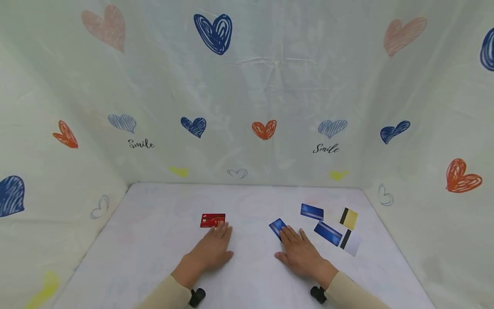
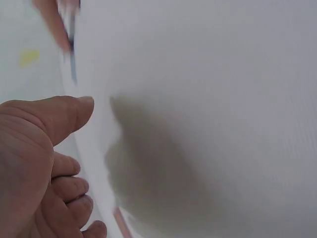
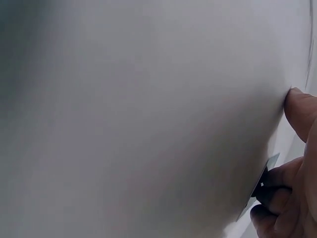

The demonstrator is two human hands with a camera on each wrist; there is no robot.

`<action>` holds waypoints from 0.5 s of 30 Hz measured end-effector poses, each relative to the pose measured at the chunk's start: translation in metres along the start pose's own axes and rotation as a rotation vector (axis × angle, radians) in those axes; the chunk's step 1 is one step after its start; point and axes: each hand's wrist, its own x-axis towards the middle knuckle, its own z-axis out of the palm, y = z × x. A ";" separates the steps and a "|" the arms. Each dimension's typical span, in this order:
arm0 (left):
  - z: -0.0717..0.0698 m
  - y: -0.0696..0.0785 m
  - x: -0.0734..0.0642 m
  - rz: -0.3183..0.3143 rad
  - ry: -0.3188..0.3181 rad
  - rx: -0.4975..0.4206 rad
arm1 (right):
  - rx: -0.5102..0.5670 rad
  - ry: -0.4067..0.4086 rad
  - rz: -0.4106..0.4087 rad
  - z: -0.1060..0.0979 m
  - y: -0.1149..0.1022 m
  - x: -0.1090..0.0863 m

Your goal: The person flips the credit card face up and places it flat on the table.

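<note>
A red bank card point(image 1: 208, 220) lies flat on the white table, left of centre. My left hand point(image 1: 210, 253) is at its right end, palm down, with the fingertips over that corner of the card. In the left wrist view, the left hand's fingers point(image 2: 69, 188) look relaxed and grip nothing; whether they touch the card I cannot tell. My right hand point(image 1: 301, 253) rests its extended fingertips on a tilted blue card point(image 1: 276, 225), covering its lower right part. The thumb of that hand touches the table, and the blue card's edge point(image 3: 270, 163) shows under the fingers in the right wrist view.
Right of the right hand lie two more blue cards, an upper one point(image 1: 311, 211) and a lower one point(image 1: 328, 233). Beside them are a yellow card point(image 1: 350, 219) and a pale card point(image 1: 352, 244), each with a black stripe. Heart-printed cloth walls point(image 1: 231, 94) surround the table point(image 1: 154, 240).
</note>
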 end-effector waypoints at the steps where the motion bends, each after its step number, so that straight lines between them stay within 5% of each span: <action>1: 0.002 0.011 0.003 0.027 -0.010 0.010 | -0.009 -0.003 -0.013 0.001 -0.006 0.005; 7: 0.016 0.051 0.020 0.140 -0.028 0.068 | -0.068 -0.002 -0.127 0.000 -0.041 0.025; 15: 0.020 0.053 0.021 0.110 -0.099 0.044 | -0.075 -0.059 -0.164 -0.003 -0.041 0.021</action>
